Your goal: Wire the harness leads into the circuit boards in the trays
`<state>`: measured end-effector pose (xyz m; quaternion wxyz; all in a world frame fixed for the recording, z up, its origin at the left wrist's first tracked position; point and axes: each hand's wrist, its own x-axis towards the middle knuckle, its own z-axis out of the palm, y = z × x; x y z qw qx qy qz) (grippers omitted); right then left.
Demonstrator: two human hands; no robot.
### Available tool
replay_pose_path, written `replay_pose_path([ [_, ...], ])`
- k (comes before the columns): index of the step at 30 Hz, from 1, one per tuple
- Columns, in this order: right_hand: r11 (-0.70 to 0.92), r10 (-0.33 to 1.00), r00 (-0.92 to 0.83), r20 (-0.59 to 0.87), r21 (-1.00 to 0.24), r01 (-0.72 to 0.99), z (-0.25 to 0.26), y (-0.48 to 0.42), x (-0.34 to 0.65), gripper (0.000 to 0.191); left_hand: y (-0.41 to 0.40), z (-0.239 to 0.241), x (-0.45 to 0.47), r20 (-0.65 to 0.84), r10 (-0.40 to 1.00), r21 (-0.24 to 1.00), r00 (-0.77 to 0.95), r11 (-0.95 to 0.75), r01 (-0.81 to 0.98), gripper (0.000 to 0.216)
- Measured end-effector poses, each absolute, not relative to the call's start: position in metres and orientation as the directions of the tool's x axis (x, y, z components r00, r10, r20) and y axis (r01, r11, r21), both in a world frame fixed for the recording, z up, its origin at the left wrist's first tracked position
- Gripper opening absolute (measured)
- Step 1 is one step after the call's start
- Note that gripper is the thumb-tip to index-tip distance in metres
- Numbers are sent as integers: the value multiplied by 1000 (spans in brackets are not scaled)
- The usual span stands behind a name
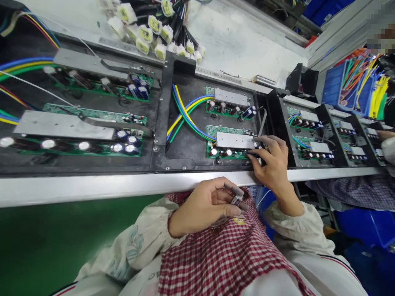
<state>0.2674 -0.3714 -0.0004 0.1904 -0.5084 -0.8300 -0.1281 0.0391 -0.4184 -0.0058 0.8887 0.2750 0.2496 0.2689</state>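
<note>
My left hand is closed in front of the bench edge, with a small dark component with light markings between its thumb and fingers. My right hand reaches over the right end of the nearer circuit board in the middle tray, its thumb and fingers bent together at the board's capacitors. Whatever its fingertips pinch is hidden. A flat silver heat sink runs along this board, and blue, yellow and green wires leave its left end. A second circuit board lies behind it.
The left tray holds two larger-looking boards with heat sinks. White-plug cable bundles lie behind. More board trays continue rightward, where another person's hand shows. A blue bin holds coloured wires. A metal rail edges the bench.
</note>
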Motion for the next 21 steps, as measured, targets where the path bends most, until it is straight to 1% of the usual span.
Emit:
replay_pose_path([
  [3, 445, 800, -405, 442, 14, 895, 0, -372, 266, 7, -416, -4, 37, -298, 658, 655, 692, 668, -353, 23],
  [6, 434, 803, -405, 437, 36, 900, 1, -372, 264, 7, -415, -2, 36, -283, 691, 685, 665, 631, -365, 22],
  [12, 425, 805, -398, 441, 39, 904, 2, -373, 262, 5, -414, -3, 36, -232, 748, 796, 622, 513, -322, 22],
  [16, 417, 811, -398, 428, 52, 907, 4, -373, 261, 3, -415, -4, 38, -234, 751, 795, 618, 513, -322, 22],
  [21, 411, 822, -400, 406, 65, 909, 6, -373, 259, 4, -414, -2, 40, -201, 780, 758, 593, 507, -410, 21],
])
